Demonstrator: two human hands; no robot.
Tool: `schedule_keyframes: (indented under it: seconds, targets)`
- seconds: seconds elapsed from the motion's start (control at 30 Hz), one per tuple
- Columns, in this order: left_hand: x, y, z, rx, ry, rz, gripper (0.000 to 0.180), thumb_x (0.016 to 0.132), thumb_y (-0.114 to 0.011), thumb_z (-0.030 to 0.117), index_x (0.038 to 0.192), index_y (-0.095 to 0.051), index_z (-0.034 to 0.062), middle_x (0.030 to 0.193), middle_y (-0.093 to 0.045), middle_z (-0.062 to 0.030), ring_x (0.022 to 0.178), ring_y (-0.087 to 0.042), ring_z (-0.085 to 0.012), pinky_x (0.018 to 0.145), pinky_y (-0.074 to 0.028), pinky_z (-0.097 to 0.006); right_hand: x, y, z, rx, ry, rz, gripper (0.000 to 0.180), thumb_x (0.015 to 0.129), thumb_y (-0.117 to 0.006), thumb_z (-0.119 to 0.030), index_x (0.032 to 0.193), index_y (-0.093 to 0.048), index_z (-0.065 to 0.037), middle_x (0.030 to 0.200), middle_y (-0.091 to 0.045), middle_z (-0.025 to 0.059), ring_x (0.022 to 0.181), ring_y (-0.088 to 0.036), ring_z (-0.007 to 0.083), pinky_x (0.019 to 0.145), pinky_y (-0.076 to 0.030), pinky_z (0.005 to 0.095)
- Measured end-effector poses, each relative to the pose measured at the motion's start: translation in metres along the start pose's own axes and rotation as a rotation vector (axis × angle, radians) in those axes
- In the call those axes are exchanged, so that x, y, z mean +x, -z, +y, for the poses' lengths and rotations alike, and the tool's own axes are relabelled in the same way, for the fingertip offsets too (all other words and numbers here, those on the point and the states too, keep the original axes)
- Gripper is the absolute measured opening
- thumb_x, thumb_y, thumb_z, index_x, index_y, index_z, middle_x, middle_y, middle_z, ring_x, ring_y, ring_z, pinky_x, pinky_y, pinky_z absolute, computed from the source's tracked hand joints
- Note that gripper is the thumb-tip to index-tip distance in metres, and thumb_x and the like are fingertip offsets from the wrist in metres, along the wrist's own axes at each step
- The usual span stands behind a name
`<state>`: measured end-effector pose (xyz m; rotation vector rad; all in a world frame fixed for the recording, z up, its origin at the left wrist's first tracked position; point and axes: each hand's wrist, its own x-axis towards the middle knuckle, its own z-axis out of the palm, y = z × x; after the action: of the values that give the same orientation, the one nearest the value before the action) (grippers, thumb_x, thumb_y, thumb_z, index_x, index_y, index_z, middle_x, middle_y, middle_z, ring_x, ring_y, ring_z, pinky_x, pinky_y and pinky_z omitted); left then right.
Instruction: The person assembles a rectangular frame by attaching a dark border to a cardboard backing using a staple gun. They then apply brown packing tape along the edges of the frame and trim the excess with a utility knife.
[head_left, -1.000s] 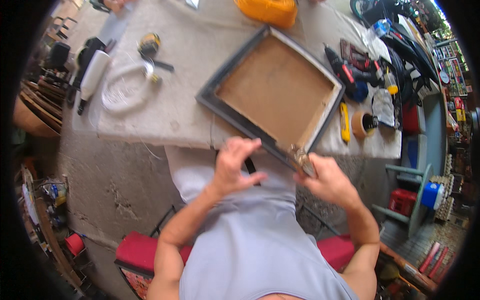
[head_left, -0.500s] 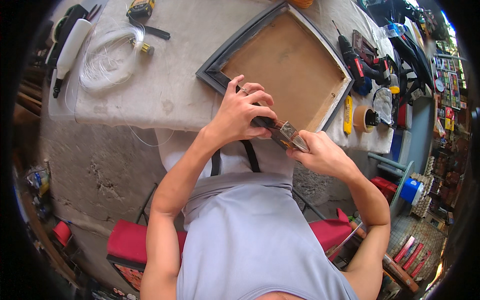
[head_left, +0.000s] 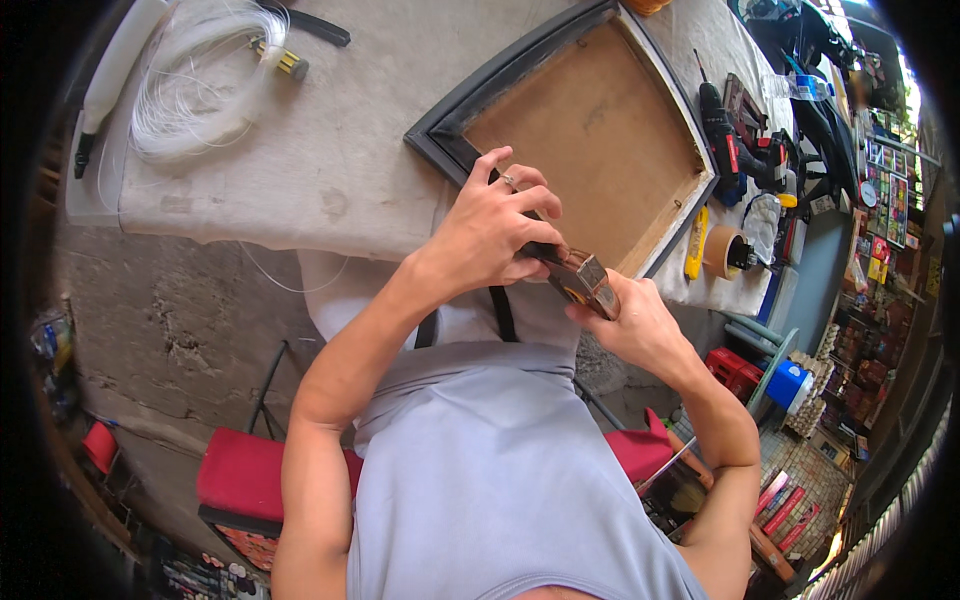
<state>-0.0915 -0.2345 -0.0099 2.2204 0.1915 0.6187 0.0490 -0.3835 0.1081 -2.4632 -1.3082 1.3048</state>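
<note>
A dark tool with a worn, block-shaped metal part (head_left: 590,273) is held between my two hands at the table's near edge; its exact kind cannot be made out. My left hand (head_left: 492,222) pinches its dark far-left end with thumb and fingers, the index finger raised. Around the metal end my right hand (head_left: 632,317) is closed, thumb on top. Just beyond them lies a dark picture frame (head_left: 447,122), back side up, with a brown backing board (head_left: 585,130) and small metal rings near its edges. The hands cover the frame's nearest corner.
A coil of clear line (head_left: 190,90) and a long white tube (head_left: 118,65) lie left on the cloth-covered table (head_left: 340,130). On the right are a yellow cutter (head_left: 696,243), a tape roll (head_left: 722,252) and a power drill (head_left: 718,135). A red-cushioned seat (head_left: 240,475) stands behind me.
The view has shifted, and the measuring tape at the upper left has gone out of it. Both hands keep nearly the same grip on the dark tool.
</note>
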Motion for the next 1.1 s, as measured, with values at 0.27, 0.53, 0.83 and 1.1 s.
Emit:
schedule_keyframes:
  seconds: [0.27,0.53,0.83,1.1]
  targets:
    - [0.002,0.0,-0.001,-0.008,0.001,-0.014,0.034,0.052,-0.085,0.029,0.084,-0.074,0.0242,0.104,-0.061,0.0075,0.115,-0.052,-0.0192,0.111,-0.027,-0.054,0.005,-0.012,0.011,0.031,-0.073,0.056,0.035,0.079,-0.075,-0.027,0.087,-0.062,0.003,0.067,-0.061,0.0231,0.063,-0.062,0.0393,0.062,-0.049,0.0429]
    - [0.001,0.015,0.01,-0.128,-0.041,0.055,0.039,0.054,-0.086,0.033,0.091,-0.075,0.0266,0.122,-0.057,0.0017,0.127,-0.045,-0.0263,0.114,-0.02,-0.056,-0.032,0.016,-0.012,0.134,0.01,-0.054,0.039,0.08,-0.074,-0.028,0.098,-0.06,0.004,0.071,-0.061,0.022,0.068,-0.061,0.0354,0.068,-0.048,0.0406]
    - [-0.021,0.041,-0.014,0.046,0.344,0.53,0.098,0.052,-0.086,0.054,0.131,-0.055,0.0049,0.131,-0.048,-0.0143,0.122,-0.043,-0.0347,0.103,-0.035,-0.046,0.017,0.034,-0.065,0.045,-0.033,-0.104,0.036,0.085,-0.068,-0.03,0.094,-0.062,0.004,0.067,-0.06,0.0207,0.061,-0.058,0.031,0.063,-0.046,0.0397]
    - [-0.035,0.042,-0.029,0.138,0.437,0.522,0.091,0.053,-0.088,0.041,0.127,-0.055,-0.0014,0.121,-0.057,-0.0158,0.116,-0.051,-0.0334,0.101,-0.038,-0.045,0.055,0.028,-0.085,-0.045,0.003,-0.125,0.029,0.085,-0.068,-0.026,0.089,-0.062,0.003,0.067,-0.063,0.0147,0.06,-0.059,0.0252,0.061,-0.046,0.037]
